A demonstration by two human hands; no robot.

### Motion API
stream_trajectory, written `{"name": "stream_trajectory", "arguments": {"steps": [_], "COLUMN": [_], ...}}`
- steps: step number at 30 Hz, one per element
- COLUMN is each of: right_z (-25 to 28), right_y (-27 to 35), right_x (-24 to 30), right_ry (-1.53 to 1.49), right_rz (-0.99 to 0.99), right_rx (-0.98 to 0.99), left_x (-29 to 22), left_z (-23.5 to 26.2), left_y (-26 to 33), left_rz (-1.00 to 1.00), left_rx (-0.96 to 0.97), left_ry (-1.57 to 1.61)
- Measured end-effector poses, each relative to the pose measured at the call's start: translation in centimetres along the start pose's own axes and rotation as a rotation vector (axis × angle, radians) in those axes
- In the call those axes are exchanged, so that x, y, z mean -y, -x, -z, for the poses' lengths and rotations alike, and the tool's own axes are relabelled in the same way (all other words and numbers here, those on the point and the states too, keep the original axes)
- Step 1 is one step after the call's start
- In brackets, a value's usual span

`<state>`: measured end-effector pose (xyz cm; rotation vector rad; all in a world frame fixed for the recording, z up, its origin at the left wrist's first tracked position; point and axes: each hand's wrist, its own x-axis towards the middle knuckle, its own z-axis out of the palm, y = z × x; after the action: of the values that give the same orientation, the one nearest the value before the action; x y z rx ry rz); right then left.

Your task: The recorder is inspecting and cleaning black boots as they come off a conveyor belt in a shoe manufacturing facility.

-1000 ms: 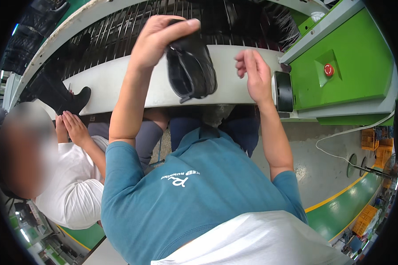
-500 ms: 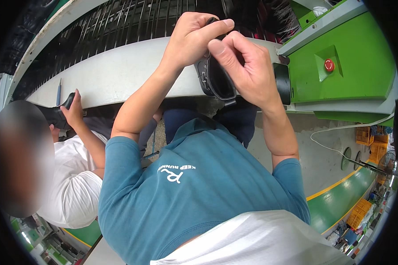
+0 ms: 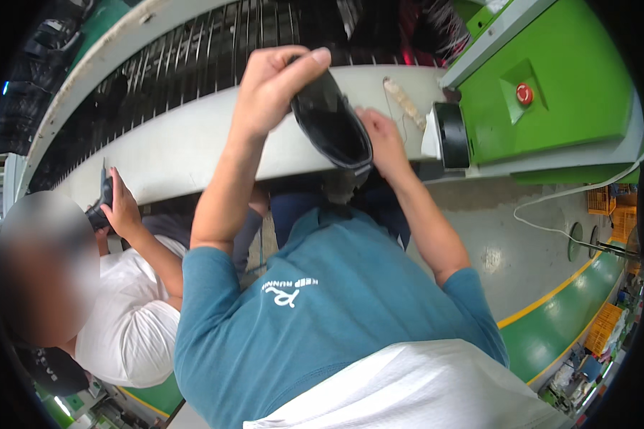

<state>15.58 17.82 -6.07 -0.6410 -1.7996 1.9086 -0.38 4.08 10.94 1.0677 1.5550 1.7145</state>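
Note:
A black boot [image 3: 330, 127] hangs over the pale ledge, its wide opening tilted toward me. My left hand [image 3: 270, 89] is closed on the far end of it, thumb stretched along the top. At the boot's near right side is my right hand [image 3: 385, 145], slightly blurred, its fingers curled against the edge. The boot covers part of those fingers.
The long pale ledge [image 3: 193, 129] borders a rack of metal rods [image 3: 215, 43]. To the right are a tan stick-like piece [image 3: 406, 106], a black box [image 3: 451, 134] and a green machine [image 3: 558, 93] with a red button [image 3: 524, 94]. A co-worker's hand [image 3: 124, 207] holds a dark boot at left.
My hands have moved apart: the left toward the left with the boot, the right down along its side. The boot's opening now shows more, and the tan piece on the ledge is uncovered.

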Motion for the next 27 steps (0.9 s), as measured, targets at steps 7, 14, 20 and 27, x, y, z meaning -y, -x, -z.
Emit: {"name": "stream_trajectory", "arguments": {"steps": [7,14,20,27], "right_z": [-0.1,2.3,5.5,5.5], "right_y": [-1.0,5.5,-1.2,-0.8], "right_x": [-2.6,10.1,0.9,1.7], "right_ry": [-0.231,-0.653,-0.780,-0.777], "right_rz": [0.015,-0.068,-0.346,-0.089], "right_rx": [-0.073,0.308,0.226,0.167], "left_x": [-1.1,-2.7,-5.2,-5.4], "left_z": [-4.2,-9.4,-12.3,-5.8], "left_y": [0.4,-3.7,-18.7,-34.7], "left_rz": [-0.184,-0.509,-0.890,-0.312], "left_rx": [0.182,0.386,-0.034,-0.213], "left_ry": [-0.209,-0.494,-0.703,-1.477]}}
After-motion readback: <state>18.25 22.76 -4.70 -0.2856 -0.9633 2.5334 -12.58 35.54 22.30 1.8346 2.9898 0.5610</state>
